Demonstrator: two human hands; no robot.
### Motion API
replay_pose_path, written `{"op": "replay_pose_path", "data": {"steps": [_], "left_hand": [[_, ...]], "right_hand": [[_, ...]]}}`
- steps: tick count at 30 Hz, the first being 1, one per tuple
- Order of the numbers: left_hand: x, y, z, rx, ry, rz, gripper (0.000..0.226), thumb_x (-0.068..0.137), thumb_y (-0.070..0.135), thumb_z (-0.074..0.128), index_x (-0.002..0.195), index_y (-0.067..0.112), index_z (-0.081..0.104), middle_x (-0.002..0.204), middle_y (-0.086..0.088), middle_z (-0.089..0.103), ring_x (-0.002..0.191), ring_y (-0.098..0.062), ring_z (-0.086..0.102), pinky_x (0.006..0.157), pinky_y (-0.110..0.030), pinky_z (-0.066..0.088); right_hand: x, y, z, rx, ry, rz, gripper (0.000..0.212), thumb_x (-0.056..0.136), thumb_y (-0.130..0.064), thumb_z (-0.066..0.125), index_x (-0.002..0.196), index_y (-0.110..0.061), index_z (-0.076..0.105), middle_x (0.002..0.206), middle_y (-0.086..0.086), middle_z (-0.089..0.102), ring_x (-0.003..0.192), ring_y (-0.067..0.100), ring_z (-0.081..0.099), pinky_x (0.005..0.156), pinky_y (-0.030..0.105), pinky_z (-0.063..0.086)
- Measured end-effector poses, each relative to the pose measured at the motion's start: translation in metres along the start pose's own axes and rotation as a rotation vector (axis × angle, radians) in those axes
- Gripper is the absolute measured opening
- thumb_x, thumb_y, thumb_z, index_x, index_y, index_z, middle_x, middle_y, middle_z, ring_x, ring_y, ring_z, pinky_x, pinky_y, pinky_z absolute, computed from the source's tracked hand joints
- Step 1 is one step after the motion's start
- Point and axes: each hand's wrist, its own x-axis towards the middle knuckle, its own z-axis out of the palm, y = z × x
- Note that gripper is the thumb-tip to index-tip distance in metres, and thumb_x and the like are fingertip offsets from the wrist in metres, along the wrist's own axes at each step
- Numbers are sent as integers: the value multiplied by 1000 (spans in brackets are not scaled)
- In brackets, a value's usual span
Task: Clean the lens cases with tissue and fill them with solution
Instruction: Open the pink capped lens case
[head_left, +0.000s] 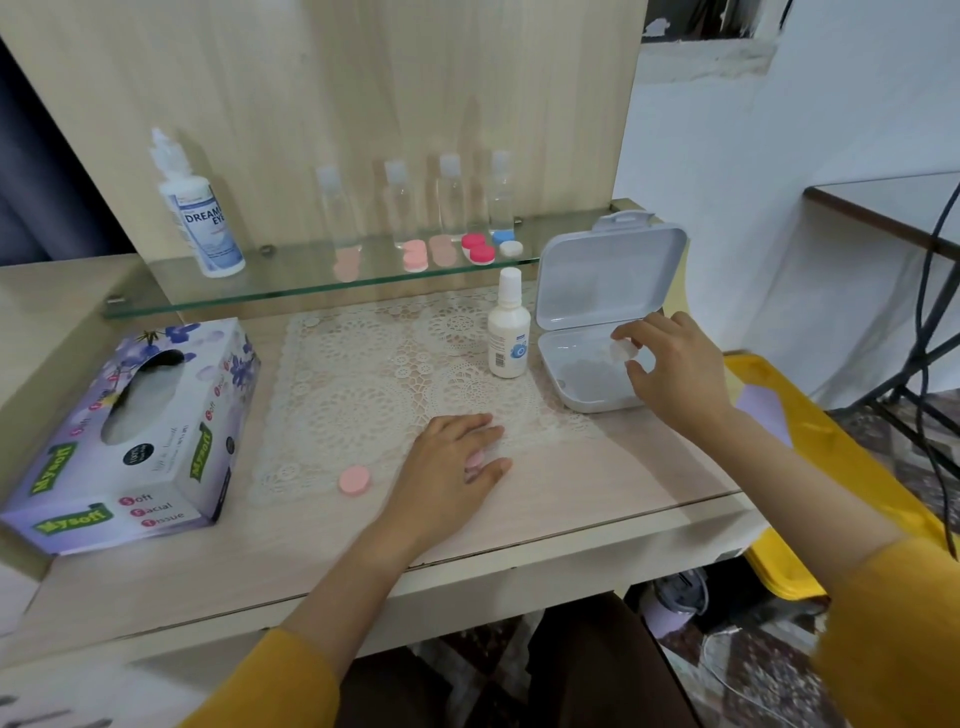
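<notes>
Holding down the pink lens case (475, 460) on the lace mat (363, 395), the left hand (447, 467) lies flat over it with its fingers straight and a little spread. Only a sliver of pink shows between them. Its loose pink cap (355, 479) lies just beside the hand, toward the tissue box (130, 431).

The right hand (675, 369) is at the open grey box (597, 402), with thumb and fingertips pinched on a small translucent piece (622, 351) (too blurred to say whether it is a cap or a whole case). The solution bottle (509, 332) stands upright between the mat and the box, capped. More lens cases (478, 248) wait on the glass shelf (291, 280).

These cases look like light, rigid plastic, likely to skate on a smooth top. Resting it on the lace should help, and pressing from above seems a sound way to steady it. For wiping, the ridged rim of each cup is probably the best place to hold, leaving the well free for the tissue. Once wet, the plastic will likely turn slippery. The bottle seems soft-walled, so it is best gripped round the middle and squeezed gently so that it does not flood the shallow wells.
</notes>
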Motion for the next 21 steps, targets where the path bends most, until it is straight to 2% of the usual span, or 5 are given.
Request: {"op": "replay_pose_path", "data": {"steps": [4,9,16,19,21], "left_hand": [[0,0,0,-4,2,-2,41,88,36,56,127,23,54,137,12,46,124,-8,33,103,-13,16],[0,1,0,-3,-5,-7,42,89,37,55,129,23,52,138,13,44,125,-6,31,103,-13,16],[-2,1,-1,-3,-7,-8,42,89,37,54,129,23,52,138,13,44,125,-6,31,103,-12,15],[-1,3,-2,-23,-3,-20,39,91,37,51,127,21,55,137,12,46,124,-6,31,101,-10,16],[0,5,-3,-50,-11,-33,37,93,36,48,125,20,56,136,10,47,124,-6,32,100,-10,16]], "right_hand": [[-1,2,-1,-5,-7,-4,36,57,14,67,86,-8,67,77,4,66,68,30,51,51,24,27],[-1,2,-2,-9,-1,-1,37,55,15,67,85,-7,67,76,5,66,67,30,52,48,14,16],[-1,3,-2,-15,26,13,35,57,14,67,85,-7,67,79,6,66,67,31,52,51,10,19],[-1,3,-2,-6,27,14,34,57,13,68,86,-6,67,78,7,65,67,30,52,45,15,21],[-2,2,-1,14,31,22,32,59,10,70,87,-5,65,76,8,63,67,31,53,47,22,31]]}}
